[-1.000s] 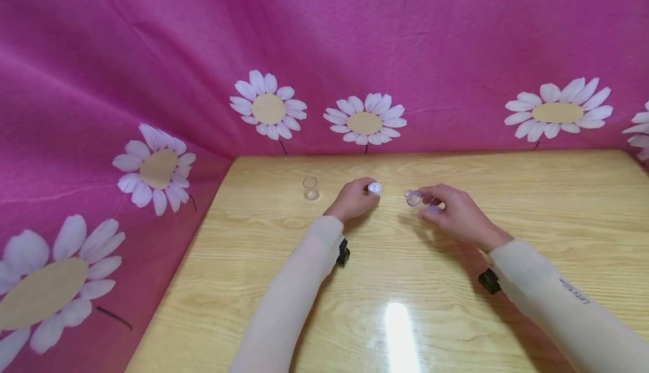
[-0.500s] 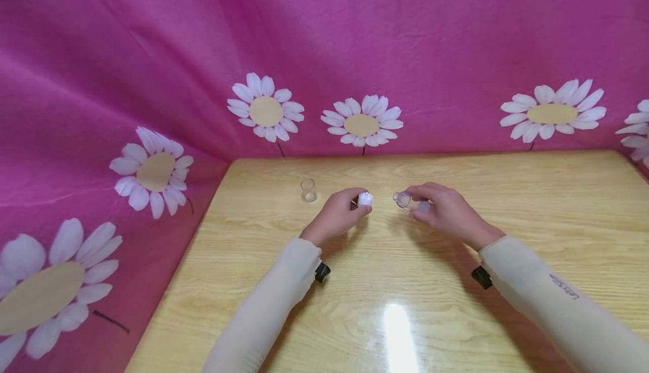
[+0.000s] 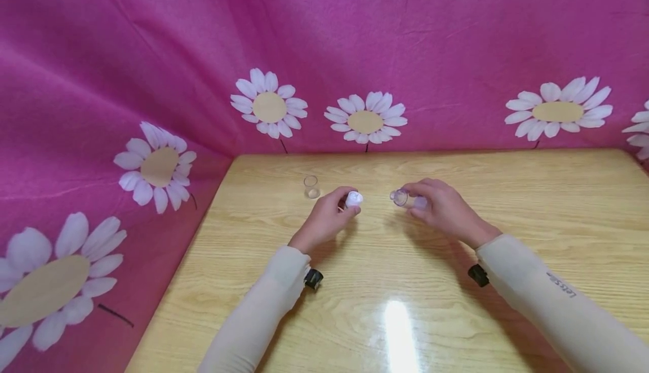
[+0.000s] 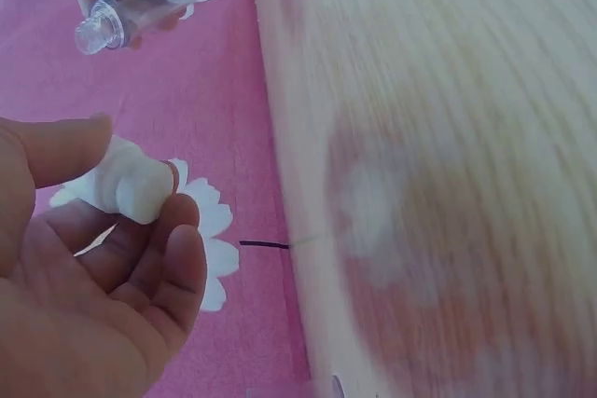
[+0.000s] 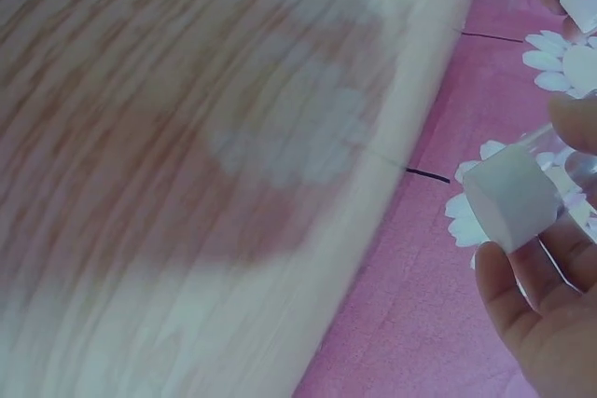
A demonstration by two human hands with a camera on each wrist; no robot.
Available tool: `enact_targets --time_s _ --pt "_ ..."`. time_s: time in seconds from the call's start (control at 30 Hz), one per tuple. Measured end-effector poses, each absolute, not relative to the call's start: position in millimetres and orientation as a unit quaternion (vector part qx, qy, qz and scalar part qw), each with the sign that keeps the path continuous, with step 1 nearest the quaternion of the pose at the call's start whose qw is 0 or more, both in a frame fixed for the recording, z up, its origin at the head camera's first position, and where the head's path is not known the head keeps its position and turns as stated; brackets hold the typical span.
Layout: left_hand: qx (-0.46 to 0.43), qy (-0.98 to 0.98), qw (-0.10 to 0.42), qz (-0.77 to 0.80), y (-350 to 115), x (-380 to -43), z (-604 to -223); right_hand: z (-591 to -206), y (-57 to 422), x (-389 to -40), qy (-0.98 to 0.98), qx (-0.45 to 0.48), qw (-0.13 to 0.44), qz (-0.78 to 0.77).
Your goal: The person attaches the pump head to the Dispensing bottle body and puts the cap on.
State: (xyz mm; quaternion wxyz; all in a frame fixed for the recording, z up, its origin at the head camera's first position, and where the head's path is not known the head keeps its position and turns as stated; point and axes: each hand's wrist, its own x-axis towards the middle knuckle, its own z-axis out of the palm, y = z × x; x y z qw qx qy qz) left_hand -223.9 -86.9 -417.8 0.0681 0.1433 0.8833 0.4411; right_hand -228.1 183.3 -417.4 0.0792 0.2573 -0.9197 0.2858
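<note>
My left hand pinches a small white pump top between thumb and fingers, just above the table. Across a short gap, my right hand grips a small clear bottle lying tilted, its open neck facing left toward the pump top. A white base forms the bottle's other end, nearest the right palm side. To the left of my left hand, a clear cylindrical cap stands on the table. The pump top and the bottle are apart.
The wood-grain table carries a bright light reflection near its front. Behind and to the left hangs a pink cloth with white daisies, meeting the table's back and left edges. Black wrist cameras sit under both sleeves.
My left hand has moved left and nearer to me with the pump top, which has turned. The right hand has shifted slightly left with the bottle. The clear cap stays in place.
</note>
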Motion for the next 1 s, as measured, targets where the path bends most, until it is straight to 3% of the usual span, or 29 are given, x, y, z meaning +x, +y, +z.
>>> enact_targets --time_s 0.2,0.5,1.0 --pt "0.142 0.896 0.062 0.416 -87.4 -221.9 -415.4 -413.6 183.4 -225.7 -0.915 0.26 0.099 0.292" --pt "0.137 0.876 0.001 0.462 -84.5 -220.7 -416.5 -411.9 185.1 -225.1 -0.918 0.249 0.099 0.291" --pt "0.154 0.867 0.007 0.474 -82.5 -221.0 -412.3 -412.6 182.4 -228.2 -0.913 0.261 0.1 0.298"
